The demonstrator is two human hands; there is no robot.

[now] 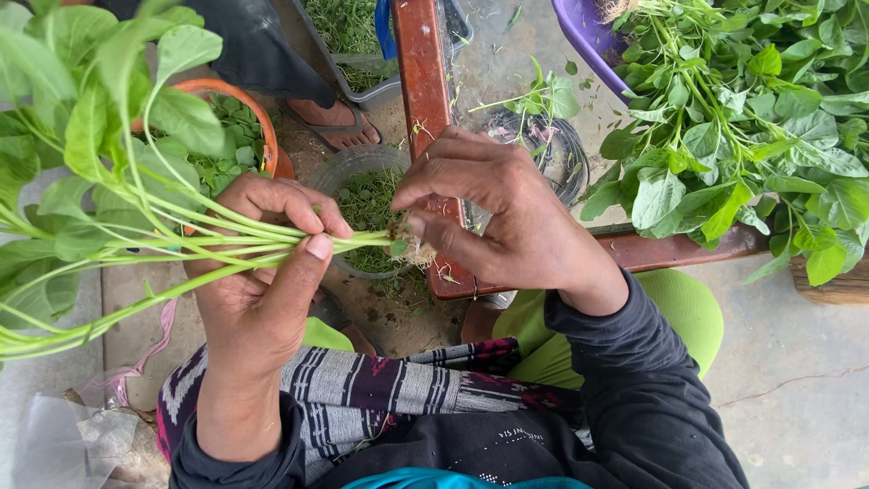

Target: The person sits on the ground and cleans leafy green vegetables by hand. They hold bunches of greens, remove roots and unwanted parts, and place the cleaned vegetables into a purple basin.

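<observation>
The left hand [262,290] is clenched around a bunch of leafy green stems [226,240], thumb pressed over the top and fingers wrapped beneath. The bunch lies almost level across the frame: its leaves fan out toward the upper left, and its long axis runs rightward to the root end [412,246] near the centre. There the right hand [493,217] pinches the pale, stringy roots between thumb and fingertips, so the two hands sit close together with only a short stretch of bare stem between them. The right hand is the one at the root end; the left holds farther back along the stalks.

Directly beneath the pinched roots stands a clear round container [362,204] holding green trimmings, on the floor between the person's knees. An orange bowl of plucked leaves [237,136] sits just behind the left hand, partly hidden by foliage. A reddish wooden plank [425,81] runs up the middle of the frame behind the right hand. A large heap of loose greens [751,136] spills from a purple basin [588,36] at the upper right, well apart from the hands. Another person's sandalled foot [335,122] shows at the top.
</observation>
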